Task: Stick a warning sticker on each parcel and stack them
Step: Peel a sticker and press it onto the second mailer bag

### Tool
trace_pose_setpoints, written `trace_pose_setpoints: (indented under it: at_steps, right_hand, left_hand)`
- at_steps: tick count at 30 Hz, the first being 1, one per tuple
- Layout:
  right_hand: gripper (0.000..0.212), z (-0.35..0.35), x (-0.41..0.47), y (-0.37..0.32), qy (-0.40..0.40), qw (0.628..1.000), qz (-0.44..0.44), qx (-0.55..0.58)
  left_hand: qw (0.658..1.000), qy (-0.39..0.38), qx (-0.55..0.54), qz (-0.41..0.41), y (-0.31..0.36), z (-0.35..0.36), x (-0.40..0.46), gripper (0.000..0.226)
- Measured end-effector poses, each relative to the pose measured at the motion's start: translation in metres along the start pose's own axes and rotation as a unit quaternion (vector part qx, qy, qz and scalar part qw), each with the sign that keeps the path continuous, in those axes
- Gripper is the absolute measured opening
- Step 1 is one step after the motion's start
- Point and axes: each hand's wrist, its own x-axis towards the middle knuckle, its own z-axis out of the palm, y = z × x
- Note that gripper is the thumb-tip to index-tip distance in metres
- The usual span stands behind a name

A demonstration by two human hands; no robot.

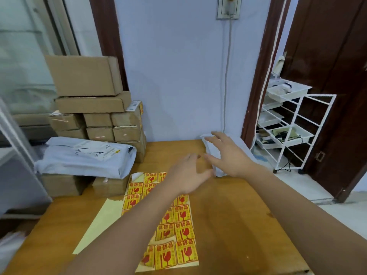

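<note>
A sheet of yellow warning stickers with red print [178,231] lies on the wooden table [238,215], partly under my left forearm. My left hand [190,175] hovers over the table's far middle, fingers spread, holding nothing. My right hand [226,153] reaches over a grey plastic parcel [210,147] at the table's far right edge by the wall, fingers apart, touching or just above it. Another grey mailer parcel [85,155] with a white label lies on cardboard boxes at the left. Brown cardboard parcels [95,108] are stacked behind it.
A bare strip of pale backing paper [99,225] lies left of the stickers. The lilac wall [178,76] stands behind the table. A white wire rack [288,126] with trays stands on the right by a dark wooden door frame [258,76].
</note>
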Motion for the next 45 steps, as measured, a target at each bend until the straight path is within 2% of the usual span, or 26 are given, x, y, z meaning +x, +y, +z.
trace_pose_setpoints:
  at_steps: [3,8,12,16,21,25,29,36,45]
  right_hand:
    - [0.066,0.009,-0.005,-0.067,-0.012,0.999,-0.043,0.024]
    - [0.069,0.037,0.009,-0.171,-0.041,0.993,-0.106,-0.019]
    - [0.070,0.068,0.031,-0.233,-0.067,0.992,-0.104,0.001]
    - [0.069,0.099,0.049,-0.270,-0.091,0.993,-0.078,0.012]
    - [0.076,0.130,0.075,-0.279,-0.096,0.995,-0.013,0.002]
    - [0.087,0.145,0.093,-0.277,-0.110,0.993,0.045,-0.002]
    - [0.099,0.162,0.102,-0.275,-0.153,0.982,0.109,0.032]
    - [0.109,0.182,0.100,-0.275,-0.131,0.977,0.120,0.121]
    - [0.110,0.186,0.103,-0.275,-0.086,0.980,0.118,0.138]
  left_hand:
    - [0.998,0.046,0.040,0.004,-0.029,-0.034,-0.058,0.075]
    - [0.988,0.121,0.096,0.004,-0.097,-0.103,-0.124,0.073]
    - [0.978,0.161,0.127,-0.037,-0.158,-0.154,-0.155,0.075]
    - [0.973,0.169,0.130,-0.095,-0.213,-0.191,-0.160,0.077]
    - [0.969,0.151,0.125,-0.153,-0.255,-0.219,-0.145,0.089]
    - [0.966,0.126,0.080,-0.214,-0.280,-0.226,-0.128,0.104]
    - [0.965,0.102,0.034,-0.239,-0.297,-0.221,-0.119,0.103]
    - [0.967,0.122,-0.028,-0.222,-0.302,-0.214,-0.113,0.090]
    - [0.966,0.119,-0.066,-0.218,-0.296,-0.216,-0.111,0.089]
